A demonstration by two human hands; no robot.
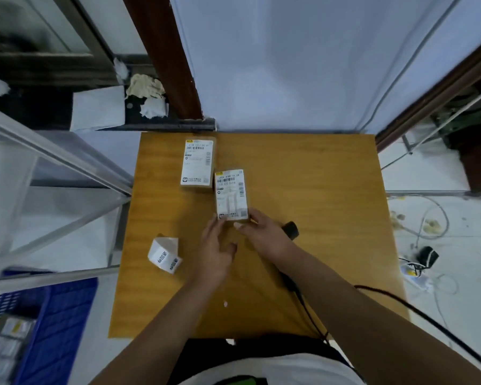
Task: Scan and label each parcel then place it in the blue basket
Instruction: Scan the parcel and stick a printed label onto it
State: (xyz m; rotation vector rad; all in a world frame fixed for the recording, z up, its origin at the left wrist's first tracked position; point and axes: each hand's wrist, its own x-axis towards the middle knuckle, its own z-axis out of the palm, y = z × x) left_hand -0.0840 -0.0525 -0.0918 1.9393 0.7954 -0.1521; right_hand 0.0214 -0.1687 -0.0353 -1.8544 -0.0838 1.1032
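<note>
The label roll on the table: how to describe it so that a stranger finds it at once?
Look at the wooden table, on its left side, just left of the left hand. There lies the label roll, alone. Unlike the nearer parcel and the farther parcel, which are brown boxes with one large label, it is a curled white strip of small black-printed stickers.
</note>
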